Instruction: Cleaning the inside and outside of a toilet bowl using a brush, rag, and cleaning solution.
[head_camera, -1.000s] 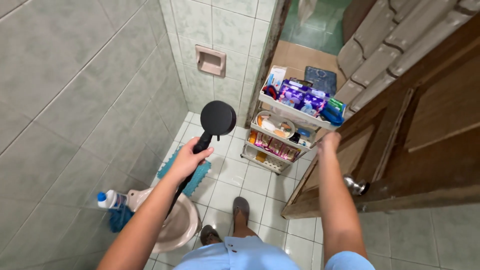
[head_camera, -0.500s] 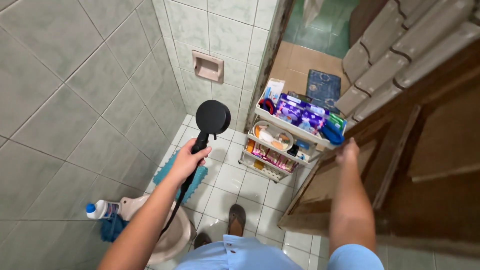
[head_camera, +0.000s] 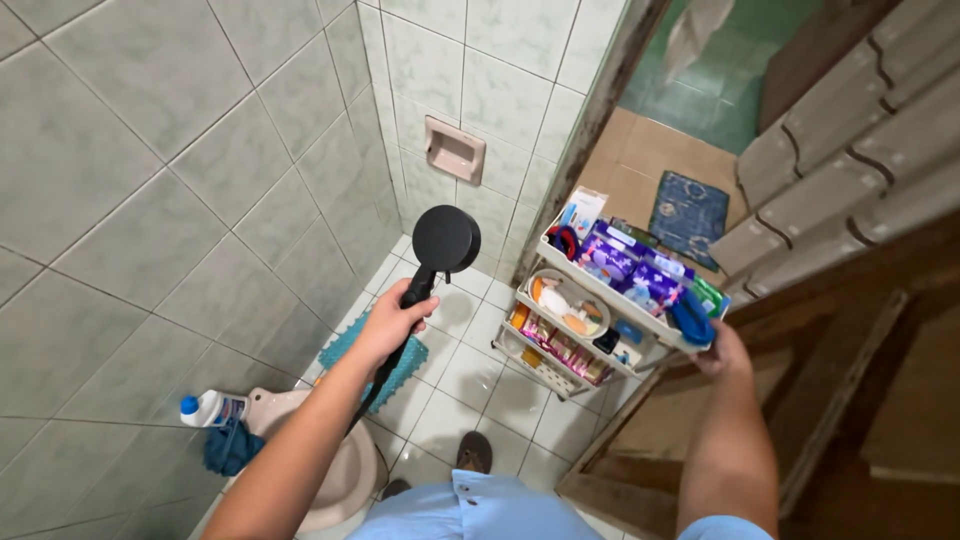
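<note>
My left hand (head_camera: 388, 322) grips the handle of a black round shower head (head_camera: 444, 240), held up with its dark hose hanging down past my forearm. My right hand (head_camera: 724, 350) rests at the right end of the top tier of a white three-tier rack (head_camera: 640, 322), next to a blue object; whether its fingers hold the rack's edge I cannot tell. The rack carries purple packs, bottles and small toiletries.
A wooden door (head_camera: 850, 400) stands open at the right. A beige toilet (head_camera: 330, 470) sits low left, with a white bottle (head_camera: 212, 408) and a blue cloth beside it. A teal mat (head_camera: 392, 362) lies on the white floor tiles. A recessed holder (head_camera: 454, 151) is set in the tiled wall.
My right hand moved right and forward from the door's edge to the rack's right end. The view swung left and tilted. My left hand kept hold of the shower head.
</note>
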